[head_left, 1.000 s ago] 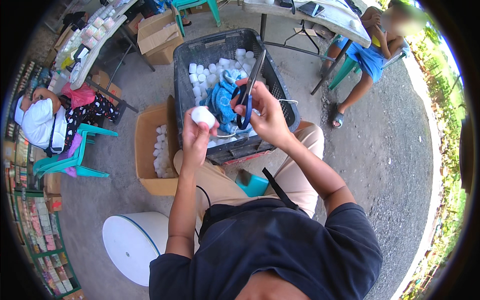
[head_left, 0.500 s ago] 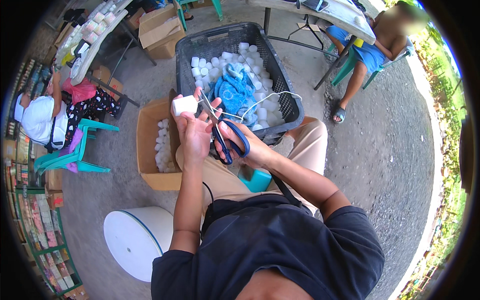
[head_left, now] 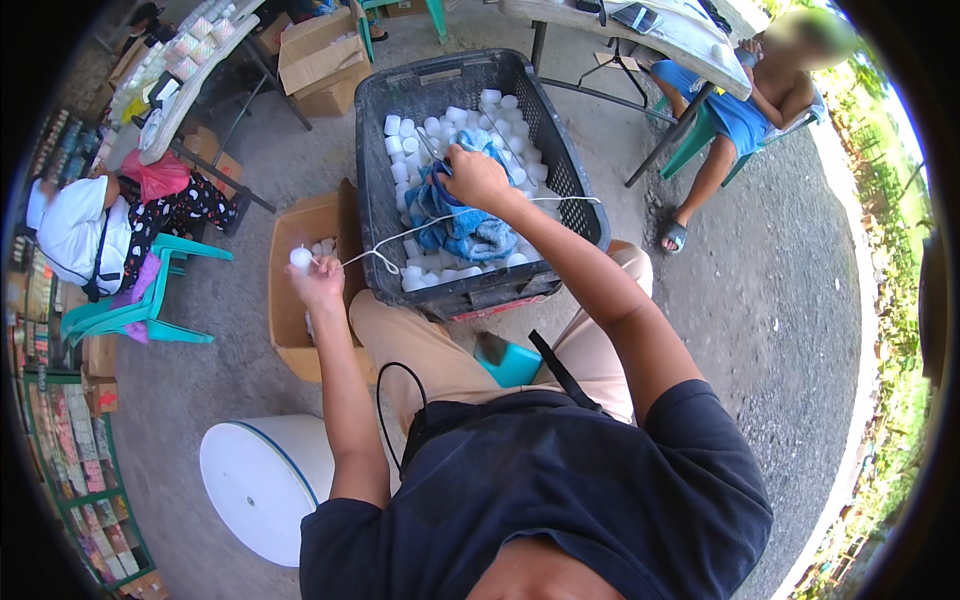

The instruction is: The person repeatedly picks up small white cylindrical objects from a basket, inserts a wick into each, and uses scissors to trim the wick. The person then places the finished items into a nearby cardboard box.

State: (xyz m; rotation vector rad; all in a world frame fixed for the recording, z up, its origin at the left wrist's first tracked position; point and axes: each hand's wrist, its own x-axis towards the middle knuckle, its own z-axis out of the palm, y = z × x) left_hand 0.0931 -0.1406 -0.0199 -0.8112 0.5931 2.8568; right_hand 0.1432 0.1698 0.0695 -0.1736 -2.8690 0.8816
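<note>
My left hand (head_left: 322,284) is closed over the cardboard box, with a small white candle-like cylinder (head_left: 300,257) at its fingertips, slightly blurred. From those fingers a thin white cord (head_left: 375,252) runs with a small loop across to the right rim of a black plastic crate (head_left: 575,215). Over the crate's middle, my right hand (head_left: 476,178) grips scissors (head_left: 440,182) with dark blue handles, blades pointing away from me. Beneath it a blue patterned cloth (head_left: 465,235) lies on many similar white cylinders (head_left: 415,275).
Below my left hand stands an open cardboard box (head_left: 290,335) holding more white cylinders. A white round tub (head_left: 260,490) lies near my left side. Two people sit on green chairs, one at left (head_left: 85,230), one at right (head_left: 740,110), beside tables (head_left: 680,45).
My hands have moved apart: the left went left with the cylinder to above the box, the right went forward over the crate with the scissors. The cord now stretches between the left hand and crate.
</note>
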